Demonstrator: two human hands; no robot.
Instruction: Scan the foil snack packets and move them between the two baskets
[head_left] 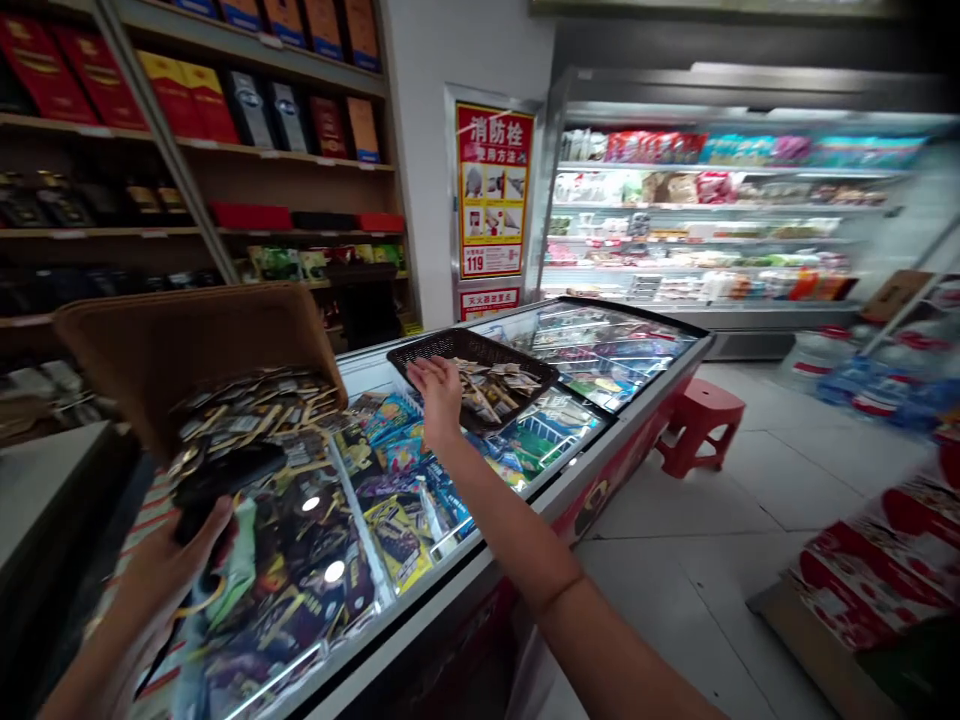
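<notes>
My left hand (169,560), blurred, is closed around a dark object (232,465) of unclear kind at the lower left. A pale green packet (236,565) shows beside its fingers. Farther right, my right hand (441,395) reaches over the near left rim of a dark brown plastic basket (401,352), fingers stretched out and nothing visible in them. Small flat packets (499,385) lie inside this basket, which rests on the freezer's glass top. At left, a tilted tan basket (202,335) stands with a heap of similar small packets (262,405) at its opening.
The long chest freezer (465,560) holds bagged goods under glass. Liquor shelves (292,70) line the left wall; a lit open fridge (697,235) stands behind. A red stool (701,425), water jugs (885,375) and red-white boxes (877,555) are on the floor at right.
</notes>
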